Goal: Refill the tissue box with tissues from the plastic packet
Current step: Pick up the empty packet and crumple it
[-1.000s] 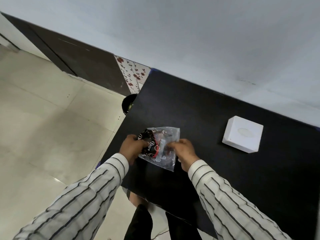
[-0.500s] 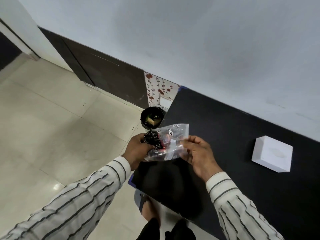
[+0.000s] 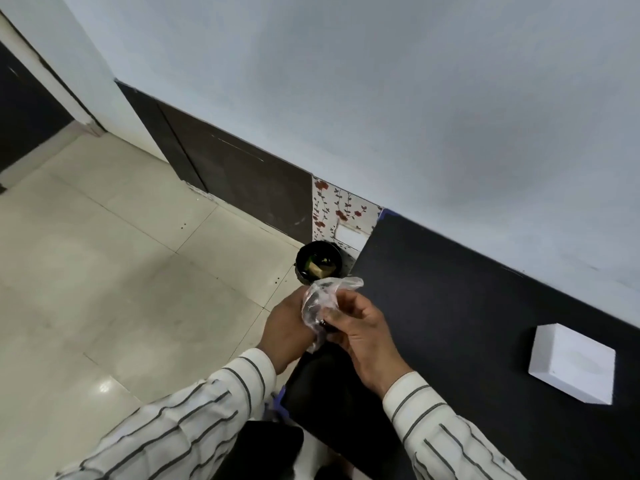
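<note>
The clear plastic packet [image 3: 320, 299] is crumpled into a small wad, held in the air past the table's left edge. My left hand [image 3: 285, 329] grips it from the left and my right hand [image 3: 360, 332] pinches it from the right. No tissues show inside it. The white tissue box [image 3: 575, 367] stands closed on the black table [image 3: 450, 306], far to the right of both hands.
A small black bin [image 3: 318, 266] with scraps inside stands on the tiled floor by the table's far left corner, just beyond the hands. A floral panel [image 3: 343, 213] and the pale wall run behind the table. My legs are below.
The packet has left the table, moved left toward the bin and been scrunched from a flat bag into a wad between both hands. My view has swung left.
</note>
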